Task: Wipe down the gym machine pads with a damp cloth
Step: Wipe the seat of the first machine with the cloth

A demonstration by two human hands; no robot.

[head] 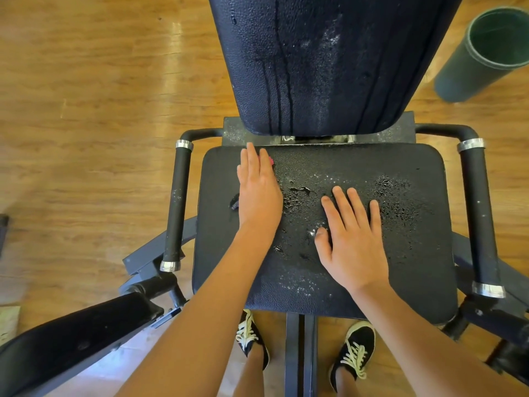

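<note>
Seat pad (415, 247) wet; left grip (259, 190) flat atop pink cloth (270, 160), right grip (353, 239) flat and splayed.

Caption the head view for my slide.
Left hand presses a pink cloth on the wet seat pad; right hand rests flat beside.

Two hands show, left hand (259, 193) and right hand (353, 242), with two shoes (250, 336) (357, 351), three black pads (400, 253) (329, 67) (71, 342), two handles (177, 204) (481, 219), four chrome rings (184, 144) (471, 144) (169, 265) (488, 290), one green bin (463, 73) and one pink cloth (270, 160).
</note>
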